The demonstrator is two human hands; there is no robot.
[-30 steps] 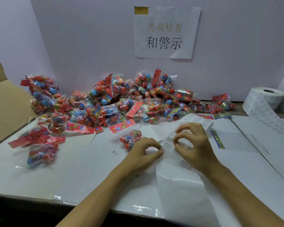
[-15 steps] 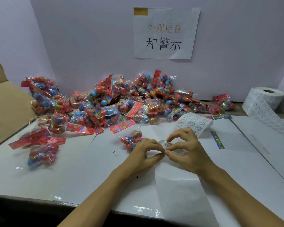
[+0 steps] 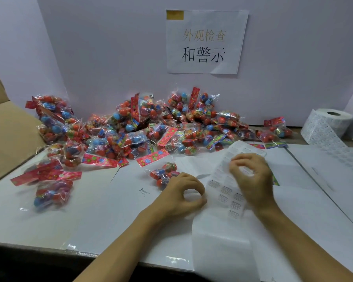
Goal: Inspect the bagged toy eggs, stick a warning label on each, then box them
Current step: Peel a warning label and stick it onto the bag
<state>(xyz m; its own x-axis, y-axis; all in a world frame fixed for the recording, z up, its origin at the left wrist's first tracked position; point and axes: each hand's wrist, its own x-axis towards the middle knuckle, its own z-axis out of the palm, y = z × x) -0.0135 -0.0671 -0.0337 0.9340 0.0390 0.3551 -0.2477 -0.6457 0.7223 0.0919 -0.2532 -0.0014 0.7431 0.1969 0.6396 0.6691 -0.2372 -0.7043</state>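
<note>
A strip of white warning labels [image 3: 222, 192] lies on the table in front of me, its bare backing hanging over the near edge. My left hand [image 3: 181, 195] pinches the strip's left edge between thumb and forefinger. Just above the strip is my right hand [image 3: 253, 180], fingers curled and thumb and forefinger pinched on a small label; motion blurs it. One bag of toy eggs [image 3: 163, 175] lies just beyond my left hand. A large pile of bagged eggs [image 3: 151, 127] fills the back of the table.
A roll of labels [image 3: 332, 123] stands at the back right, its tail trailing over the table. An open cardboard box [image 3: 6, 135] sits at the left edge. Loose bags [image 3: 51, 192] lie at the front left. A paper sign [image 3: 206, 41] hangs on the wall.
My right hand met the left at the strip, then pulled up and to the right with its fingers pinched. My left hand stayed on the strip's edge.
</note>
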